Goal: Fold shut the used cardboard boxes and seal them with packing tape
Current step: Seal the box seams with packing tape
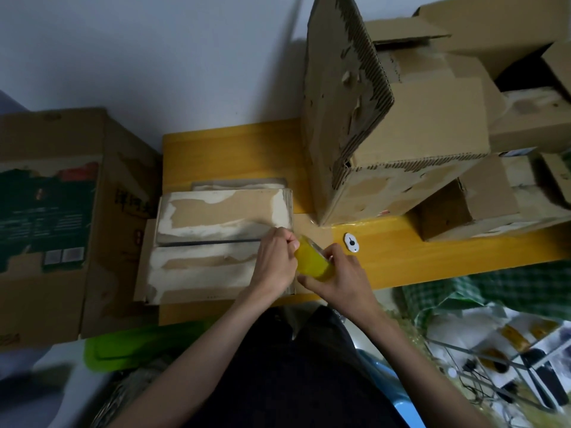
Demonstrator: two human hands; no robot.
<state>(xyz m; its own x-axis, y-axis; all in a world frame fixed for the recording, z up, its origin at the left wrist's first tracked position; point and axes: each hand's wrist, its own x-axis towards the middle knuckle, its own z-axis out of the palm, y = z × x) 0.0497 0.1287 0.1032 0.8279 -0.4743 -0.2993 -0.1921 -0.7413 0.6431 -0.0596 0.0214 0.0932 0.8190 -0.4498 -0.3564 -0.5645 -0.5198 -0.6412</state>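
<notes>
Tape roll [313,263] (yellow) sits mid-frame — our right hand [340,274] curls around it, our left hand [275,261] pinches at its edge, resting on the closed cardboard box [216,242] left of centre on the yellow table [417,248].

1 tape roll [313,263], 2 hands [275,264]

- The folded box [216,242] lies on the table [231,149] straight ahead of you, flaps closed, its seam running left to right.
- Your left hand [273,264] rests on the box's right end; your right hand [340,273] is just beside it, with the tape roll [313,262] between the two.
- A large carton [61,211] stands left of the table.
- A stack of boxes [401,134] occupies the table's far right.
- A small disc [352,242], possibly a tag, lies right of the roll.
</notes>
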